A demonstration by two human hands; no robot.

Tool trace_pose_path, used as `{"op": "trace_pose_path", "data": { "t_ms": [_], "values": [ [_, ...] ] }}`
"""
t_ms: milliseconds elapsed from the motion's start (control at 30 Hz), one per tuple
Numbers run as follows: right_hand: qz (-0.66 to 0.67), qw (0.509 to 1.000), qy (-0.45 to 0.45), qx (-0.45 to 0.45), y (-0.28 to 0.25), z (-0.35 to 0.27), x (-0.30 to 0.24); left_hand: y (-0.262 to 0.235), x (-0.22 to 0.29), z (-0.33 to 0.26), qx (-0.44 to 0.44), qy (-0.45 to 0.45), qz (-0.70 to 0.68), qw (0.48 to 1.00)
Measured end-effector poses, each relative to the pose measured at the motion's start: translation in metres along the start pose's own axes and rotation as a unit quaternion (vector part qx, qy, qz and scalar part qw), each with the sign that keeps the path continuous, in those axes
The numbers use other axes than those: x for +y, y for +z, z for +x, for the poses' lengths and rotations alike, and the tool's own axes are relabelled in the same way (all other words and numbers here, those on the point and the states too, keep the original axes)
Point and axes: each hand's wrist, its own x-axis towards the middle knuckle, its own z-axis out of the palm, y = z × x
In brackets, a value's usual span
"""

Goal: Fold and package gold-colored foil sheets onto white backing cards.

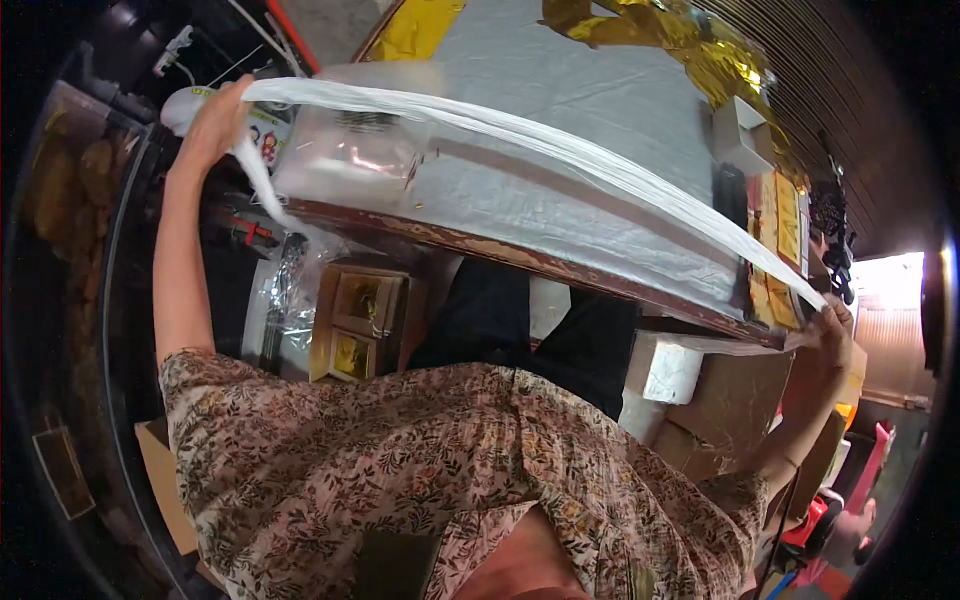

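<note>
A long bundle of white thread stretches across the front of the table, from upper left to lower right. My left hand is raised at the left, its fingers closed round one end, and a loose white tail hangs below it. At the far right my right hand grips the other end, beside the table's right corner. Between the hands the strands run nearly taut, bowed in this view, above the grey-covered table. Thin loose strands also trail near my right hand.
A clear plastic bag lies on the table's left part. Gold foil lines the far edge. A white open box and yellow packs stand at the right. Below the table edge are a cardboard box and a white block.
</note>
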Motion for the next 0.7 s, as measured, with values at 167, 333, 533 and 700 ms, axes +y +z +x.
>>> {"op": "trace_pose_path", "data": {
  "t_ms": [167, 333, 533, 700],
  "values": [
    [-0.138, 0.985, 0.079, -0.065, -0.131, 0.042, 0.015, 0.005, -0.044, 0.016, -0.040, -0.101, -0.018, 0.994],
    [-0.084, 0.995, 0.056, -0.018, -0.162, 0.062, 0.025, 0.001, -0.068, 0.011, 0.009, -0.010, 0.045, 0.999],
    [-0.115, 0.992, -0.010, 0.043, -0.151, 0.079, 0.059, 0.018, -0.106, 0.005, -0.059, -0.104, 0.057, 0.991],
    [-0.415, 0.903, -0.037, 0.106, -0.110, 0.029, 0.060, 0.042, -0.041, -0.018, -0.061, -0.004, 0.127, 0.990]
  ]
}}
